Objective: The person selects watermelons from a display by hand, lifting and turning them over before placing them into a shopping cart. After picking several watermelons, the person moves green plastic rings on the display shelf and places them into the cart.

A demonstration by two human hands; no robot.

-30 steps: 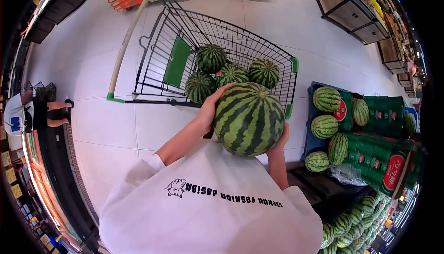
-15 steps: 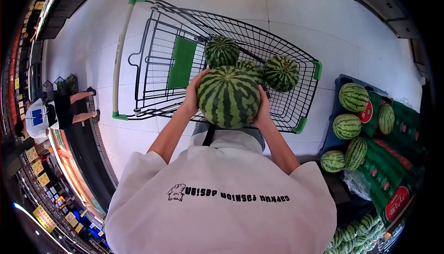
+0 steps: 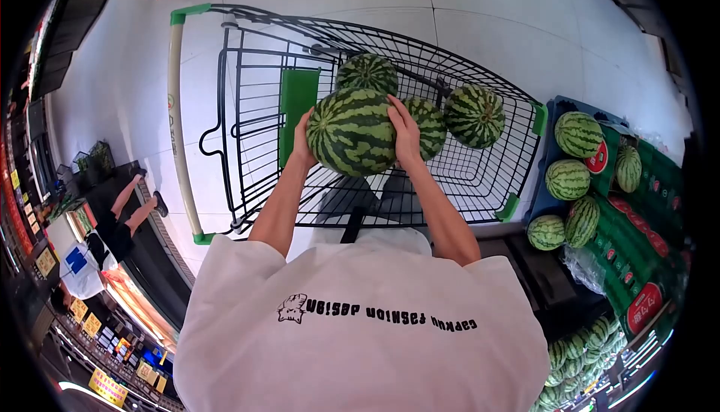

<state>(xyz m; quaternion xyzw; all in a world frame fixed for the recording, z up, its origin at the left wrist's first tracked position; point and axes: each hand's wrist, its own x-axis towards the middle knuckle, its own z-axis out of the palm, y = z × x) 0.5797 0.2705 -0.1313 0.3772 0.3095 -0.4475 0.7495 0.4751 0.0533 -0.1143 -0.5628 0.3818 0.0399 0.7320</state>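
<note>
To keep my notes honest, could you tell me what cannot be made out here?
Head view: the watermelon hides most of the left hand and the cart floor beneath.
Head view: the right hand covers part of a cart melon.
Head view: box labels, too small to read.

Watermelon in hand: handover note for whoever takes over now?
Left hand: grips the watermelon on its left side.
Right hand: grips its right side.
Position: watermelon held above the cart basket, not set down.
Done: three melons show in the cart; the held one may hide more.
Left: lower this one in; more sit on the display cartons to the right.
</note>
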